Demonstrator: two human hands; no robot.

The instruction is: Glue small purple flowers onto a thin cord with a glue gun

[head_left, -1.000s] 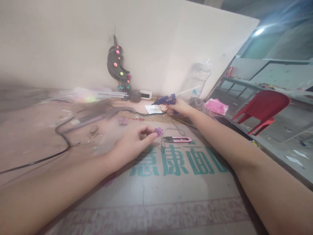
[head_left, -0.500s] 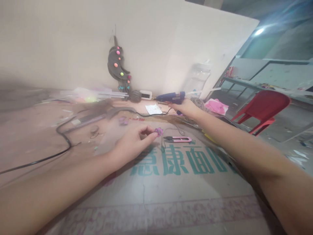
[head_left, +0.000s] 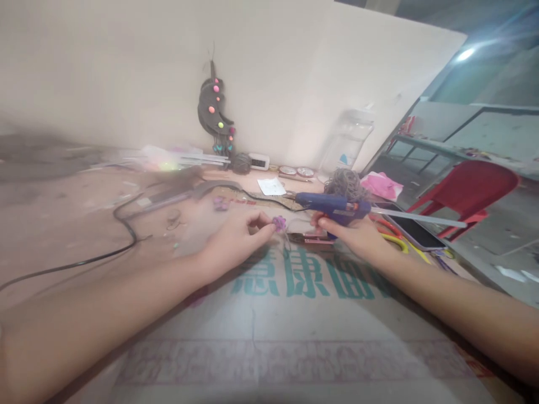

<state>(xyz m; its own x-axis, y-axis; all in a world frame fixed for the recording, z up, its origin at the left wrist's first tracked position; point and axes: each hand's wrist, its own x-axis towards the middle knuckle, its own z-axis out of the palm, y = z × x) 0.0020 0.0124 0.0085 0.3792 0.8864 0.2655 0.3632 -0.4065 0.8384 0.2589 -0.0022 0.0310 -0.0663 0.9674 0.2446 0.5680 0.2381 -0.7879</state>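
Note:
Between the thumb and fingers of my left hand [head_left: 240,238] is a small purple flower [head_left: 278,223], held just above the printed sheet on the table. A grey cord [head_left: 288,238] hangs by the flower. My right hand [head_left: 349,230] is wrapped round the handle of a blue glue gun [head_left: 332,203], whose nozzle points left and whose long clear glue stick [head_left: 421,217] juts out at the back. Pink thread snips [head_left: 314,238] lie under the gun, partly covered by it. A second purple flower [head_left: 220,203] rests farther back on the left, blurred.
A crescent ornament [head_left: 211,109] with coloured pompoms hangs on the wall. Grey yarn [head_left: 347,185], a clear bottle [head_left: 347,140], a phone [head_left: 410,227] and yellow-handled scissors [head_left: 396,242] are at right. A black cable [head_left: 126,233] crosses the left. Beyond stands a red chair [head_left: 475,185].
My right hand has brought the glue gun from the back of the table forward and nearer to the flower. My left hand still holds the flower; the view has shifted slightly.

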